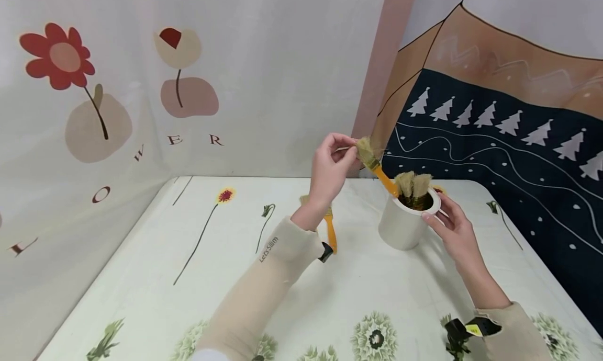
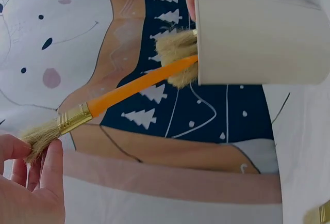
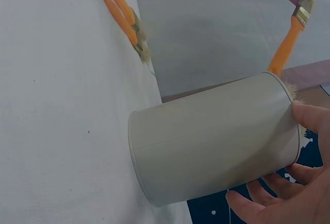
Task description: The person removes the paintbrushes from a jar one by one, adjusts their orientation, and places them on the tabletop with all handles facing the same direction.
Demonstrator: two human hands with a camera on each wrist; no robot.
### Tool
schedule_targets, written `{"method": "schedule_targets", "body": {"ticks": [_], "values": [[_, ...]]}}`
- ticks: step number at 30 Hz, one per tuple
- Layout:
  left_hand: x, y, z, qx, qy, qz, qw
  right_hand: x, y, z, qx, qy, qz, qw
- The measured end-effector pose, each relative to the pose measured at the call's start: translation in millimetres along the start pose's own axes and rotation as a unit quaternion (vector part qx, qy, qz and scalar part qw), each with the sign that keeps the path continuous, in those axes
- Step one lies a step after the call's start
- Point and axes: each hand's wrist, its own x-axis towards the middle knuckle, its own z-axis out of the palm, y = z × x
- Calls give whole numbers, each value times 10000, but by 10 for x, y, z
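Note:
My left hand (image 1: 331, 168) pinches a paintbrush (image 1: 385, 180) by its pale bristles. The brush slants down to the right, and the tip of its orange handle dips behind the rim of a white cylindrical pot (image 1: 400, 227). In the left wrist view, the brush's metal ferrule (image 2: 75, 118) shows just past the fingertips. Around the right side of the pot's rim, my right hand (image 1: 454, 233) curls its thumb and fingers. Bristle ends of more paintbrushes (image 1: 414, 184) stick up out of the pot; their handles are hidden inside.
On the white flower-printed table (image 1: 358, 282), two orange-handled paintbrushes (image 3: 121, 20) lie side by side left of the pot, partly hidden by the left wrist in the head view. A printed curtain (image 1: 282, 78) hangs along the back, and a dark tree-patterned cloth (image 1: 471, 136) borders the right.

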Motion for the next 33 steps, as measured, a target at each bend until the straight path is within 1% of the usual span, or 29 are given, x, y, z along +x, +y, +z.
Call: {"method": "schedule_targets", "body": {"ticks": [6,10,16,21,23,30,33], "values": [[15,13,-202,-26,55,-48,10000,11,13,3,-5,-12,19,10000],[25,-4,-345,6,169,-128,9998,6,8,8,-9,4,9,10000],[28,-79,-562,132,408,-272,9987,-11,-4,13,-53,59,-35,10000],[28,-158,-737,291,586,-395,9971,1,-1,17,-34,29,38,10000],[28,-186,-799,350,646,-471,9962,0,-1,18,-24,21,39,10000],[5,-283,-1011,486,856,-836,9916,-16,5,14,36,19,-150,9999],[-7,-326,-1099,551,941,-1003,9890,-14,16,13,41,10,-137,9999]]}}
